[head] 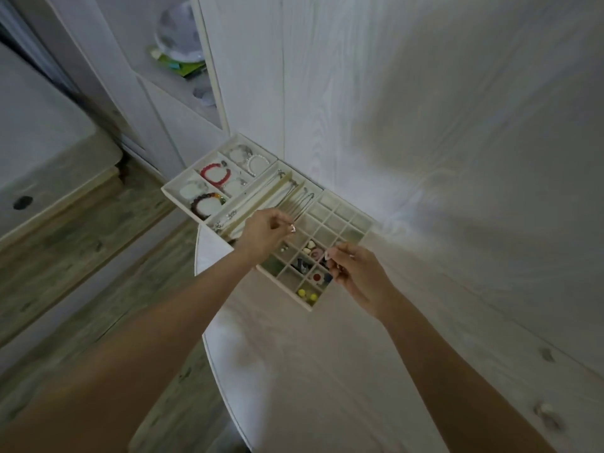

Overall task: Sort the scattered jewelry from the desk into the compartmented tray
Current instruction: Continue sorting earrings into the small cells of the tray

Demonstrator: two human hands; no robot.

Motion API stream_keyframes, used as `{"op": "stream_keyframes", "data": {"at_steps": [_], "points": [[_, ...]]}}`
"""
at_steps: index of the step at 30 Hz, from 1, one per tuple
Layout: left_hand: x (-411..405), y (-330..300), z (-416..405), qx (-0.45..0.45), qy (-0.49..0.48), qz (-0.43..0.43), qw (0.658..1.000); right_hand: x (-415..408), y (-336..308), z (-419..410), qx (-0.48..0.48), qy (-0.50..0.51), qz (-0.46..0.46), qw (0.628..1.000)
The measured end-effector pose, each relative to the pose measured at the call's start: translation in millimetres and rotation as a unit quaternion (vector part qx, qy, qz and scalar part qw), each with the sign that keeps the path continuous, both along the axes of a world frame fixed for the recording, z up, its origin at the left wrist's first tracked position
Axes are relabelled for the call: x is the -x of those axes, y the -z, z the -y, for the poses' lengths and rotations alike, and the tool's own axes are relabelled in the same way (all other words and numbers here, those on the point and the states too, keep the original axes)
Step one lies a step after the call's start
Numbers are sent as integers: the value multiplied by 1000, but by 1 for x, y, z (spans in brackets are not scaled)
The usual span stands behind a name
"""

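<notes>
Head view: pale woodgrain desk (425, 158) beside white cabinets (157, 103), wood floor (81, 256).

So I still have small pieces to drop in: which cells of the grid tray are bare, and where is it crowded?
The far rows of the grid tray, toward the wall, look bare. The near cells are crowded: yellow beads, a red piece, and both the left hand and right hand hover there.
</notes>
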State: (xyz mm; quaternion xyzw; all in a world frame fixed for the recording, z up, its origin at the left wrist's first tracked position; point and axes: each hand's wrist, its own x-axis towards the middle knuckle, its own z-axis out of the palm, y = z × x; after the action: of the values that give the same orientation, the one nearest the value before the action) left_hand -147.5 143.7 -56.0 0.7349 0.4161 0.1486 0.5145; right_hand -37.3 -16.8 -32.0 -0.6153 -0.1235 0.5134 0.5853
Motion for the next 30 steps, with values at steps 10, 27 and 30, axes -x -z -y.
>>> {"op": "stream_keyframes", "data": {"at_steps": [10,27,30], "points": [[-22,19,-29,-195,142,-145,960,-14,15,-11,39,-7,24,999],[-15,27,-19,-403,290,-186,848,-16,12,-6,47,-24,54,997],[-15,25,-13,-426,247,-194,849,-15,13,-6,48,-18,51,997]]}}
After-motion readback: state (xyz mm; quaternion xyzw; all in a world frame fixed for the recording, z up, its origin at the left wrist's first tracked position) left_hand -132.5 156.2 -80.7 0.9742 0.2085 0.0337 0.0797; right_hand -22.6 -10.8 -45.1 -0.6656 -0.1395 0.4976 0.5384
